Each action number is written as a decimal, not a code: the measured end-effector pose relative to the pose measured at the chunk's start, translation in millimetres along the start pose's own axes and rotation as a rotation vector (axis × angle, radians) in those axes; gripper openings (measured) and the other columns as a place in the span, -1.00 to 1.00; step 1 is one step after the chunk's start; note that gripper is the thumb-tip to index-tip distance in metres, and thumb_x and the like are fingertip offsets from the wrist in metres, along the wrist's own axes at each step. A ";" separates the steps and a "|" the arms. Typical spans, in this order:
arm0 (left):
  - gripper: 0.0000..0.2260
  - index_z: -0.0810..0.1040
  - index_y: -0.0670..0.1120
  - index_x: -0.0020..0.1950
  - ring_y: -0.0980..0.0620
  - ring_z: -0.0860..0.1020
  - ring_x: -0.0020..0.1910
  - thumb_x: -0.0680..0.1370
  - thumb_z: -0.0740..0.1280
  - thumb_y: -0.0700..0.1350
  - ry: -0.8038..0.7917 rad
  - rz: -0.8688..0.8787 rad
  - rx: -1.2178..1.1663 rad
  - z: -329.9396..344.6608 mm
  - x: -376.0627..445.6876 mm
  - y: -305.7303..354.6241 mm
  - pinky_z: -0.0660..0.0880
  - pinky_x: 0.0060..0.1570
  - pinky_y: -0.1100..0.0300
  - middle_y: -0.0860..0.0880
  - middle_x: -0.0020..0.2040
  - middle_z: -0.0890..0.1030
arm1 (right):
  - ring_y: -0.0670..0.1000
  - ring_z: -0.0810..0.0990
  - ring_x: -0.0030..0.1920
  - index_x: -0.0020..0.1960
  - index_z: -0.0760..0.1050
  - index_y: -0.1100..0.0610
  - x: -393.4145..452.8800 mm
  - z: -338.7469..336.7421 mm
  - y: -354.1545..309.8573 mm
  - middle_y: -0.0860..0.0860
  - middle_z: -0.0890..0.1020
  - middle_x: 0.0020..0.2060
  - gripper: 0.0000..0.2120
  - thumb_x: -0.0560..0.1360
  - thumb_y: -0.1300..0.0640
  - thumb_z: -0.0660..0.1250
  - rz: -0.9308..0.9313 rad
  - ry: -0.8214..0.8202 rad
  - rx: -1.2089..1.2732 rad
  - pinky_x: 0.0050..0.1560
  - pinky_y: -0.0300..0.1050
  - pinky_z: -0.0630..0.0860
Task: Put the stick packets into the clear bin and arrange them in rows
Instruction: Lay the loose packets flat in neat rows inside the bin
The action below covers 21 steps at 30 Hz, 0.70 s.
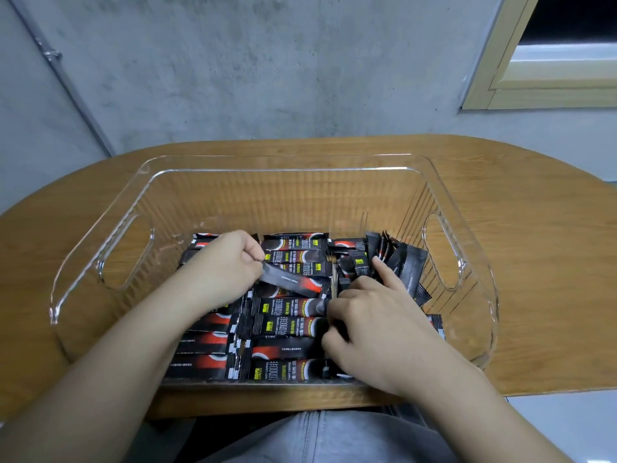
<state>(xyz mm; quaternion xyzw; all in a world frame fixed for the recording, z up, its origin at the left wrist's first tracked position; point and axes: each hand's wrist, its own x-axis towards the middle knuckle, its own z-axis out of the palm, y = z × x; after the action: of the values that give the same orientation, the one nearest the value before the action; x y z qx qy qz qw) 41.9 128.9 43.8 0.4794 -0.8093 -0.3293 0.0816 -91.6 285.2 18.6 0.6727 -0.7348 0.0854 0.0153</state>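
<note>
Both hands [227, 262] [374, 315] hide packets [287, 329] in the bin [110, 248], seemingly rowed.

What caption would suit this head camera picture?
Left hand lifts one stick packet while right hand tidies packets inside the clear bin.

Stick packets [287, 329] — black with red-orange swooshes and yellow-green squares; ribbed clear bin [233, 168]; wood-grain brown table [534, 262].

Setting: plain indoor room, type uncertain; possibly a home or small workspace. Evidence: bare grey concrete wall [267, 61] with a metal conduit [63, 78], pale wood-framed window [521, 78], rounded wooden table [534, 262].
</note>
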 end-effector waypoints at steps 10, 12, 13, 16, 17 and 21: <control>-0.73 0.45 0.12 0.19 0.08 0.38 0.17 0.51 0.34 0.06 -0.062 0.477 0.705 10.8 -2.9 8.4 0.37 0.15 0.16 0.13 0.14 0.44 | 0.03 0.53 -0.31 -0.41 0.41 -0.05 -0.4 5.6 -1.4 -0.09 0.53 -0.51 -0.81 0.32 -0.03 0.10 -0.008 0.172 0.042 0.27 0.26 0.40; -0.74 0.44 0.11 0.21 0.07 0.37 0.16 0.53 0.31 0.05 -0.059 0.517 0.778 14.3 0.3 9.9 0.33 0.10 0.17 0.14 0.14 0.47 | 0.02 0.53 -0.33 -0.41 0.43 -0.05 -0.3 6.5 -1.6 -0.09 0.52 -0.52 -0.81 0.31 -0.03 0.11 -0.013 0.187 0.033 0.26 0.26 0.41; -0.75 0.44 0.11 0.21 0.07 0.37 0.16 0.53 0.30 0.05 -0.054 0.537 0.796 15.7 1.5 11.3 0.32 0.09 0.17 0.14 0.14 0.48 | 0.02 0.53 -0.33 -0.41 0.47 -0.03 -0.5 6.7 -1.0 -0.09 0.53 -0.52 -0.78 0.31 -0.03 0.11 -0.009 0.177 0.032 0.26 0.26 0.41; -0.77 0.44 0.09 0.19 0.06 0.38 0.13 0.55 0.27 0.05 -0.046 0.567 0.817 18.0 3.9 14.3 0.32 0.06 0.17 0.13 0.12 0.52 | 0.05 0.54 -0.24 -0.33 0.54 0.01 -1.3 5.5 -0.5 -0.06 0.58 -0.44 -0.68 0.34 -0.06 0.04 0.018 0.097 0.039 0.37 0.23 0.27; -0.78 0.45 0.08 0.18 0.06 0.39 0.12 0.55 0.27 0.05 -0.046 0.573 0.811 18.7 4.7 15.0 0.33 0.07 0.17 0.13 0.10 0.53 | 0.06 0.54 -0.20 -0.30 0.55 0.01 -1.0 4.9 -0.7 -0.05 0.60 -0.41 -0.65 0.35 -0.07 0.02 0.023 0.077 0.039 0.41 0.22 0.22; -0.81 0.47 0.06 0.14 0.06 0.41 0.10 0.55 0.26 0.06 -0.053 0.613 0.799 23.3 8.0 15.8 0.37 0.06 0.16 0.12 0.08 0.55 | 0.06 0.54 -0.16 -0.24 0.58 0.02 -0.6 2.4 -2.0 -0.04 0.61 -0.37 -0.60 0.35 -0.08 -0.02 0.024 0.050 0.036 0.44 0.19 0.15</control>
<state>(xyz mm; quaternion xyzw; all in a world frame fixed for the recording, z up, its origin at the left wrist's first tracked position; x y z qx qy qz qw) 15.9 137.9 34.0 0.2049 -0.9776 0.0334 -0.0357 -89.4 285.2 16.3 0.6618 -0.7405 0.1156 0.0203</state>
